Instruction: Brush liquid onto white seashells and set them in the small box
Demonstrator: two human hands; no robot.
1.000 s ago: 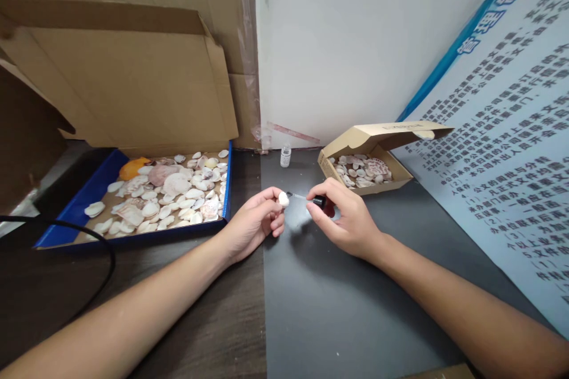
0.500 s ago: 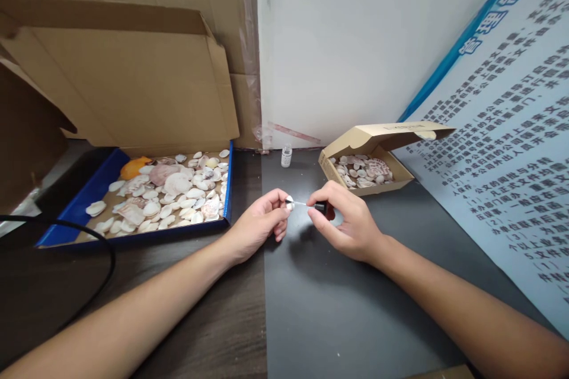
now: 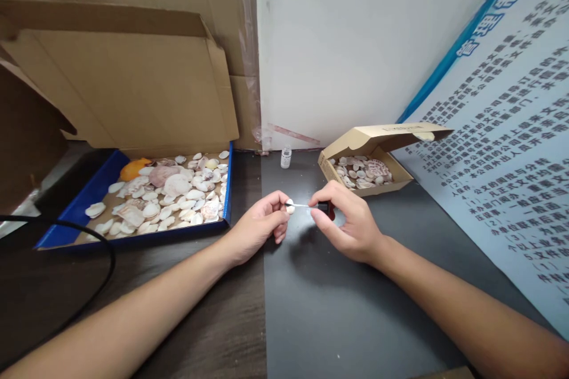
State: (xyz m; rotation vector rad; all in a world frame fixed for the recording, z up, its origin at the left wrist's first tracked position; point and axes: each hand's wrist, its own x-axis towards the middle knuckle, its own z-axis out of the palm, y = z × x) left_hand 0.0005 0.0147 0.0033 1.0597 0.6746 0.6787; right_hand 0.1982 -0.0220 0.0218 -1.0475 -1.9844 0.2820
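Note:
Between the thumb and fingers of my left hand (image 3: 265,217) is a small white seashell (image 3: 290,208). My right hand (image 3: 344,219) pinches a small brush by its black cap-like handle (image 3: 323,208). The brush's thin pale stem points left, and its dark tip lies against the shell. Behind my hands a small clear glass bottle (image 3: 285,158) with a white label stands upright, its neck uncapped.
At left, a blue-edged cardboard box (image 3: 228,189) with its lid raised holds many shells. A smaller cardboard box (image 3: 382,190) with shells stands at back right. A black cable (image 3: 111,260) loops at far left. A printed poster (image 3: 511,160) leans along the right side.
The brush tip has shifted slightly across the shell, and the shell has turned a little in my left fingers. My right hand has moved slightly to the right. The boxes and bottle stay put.

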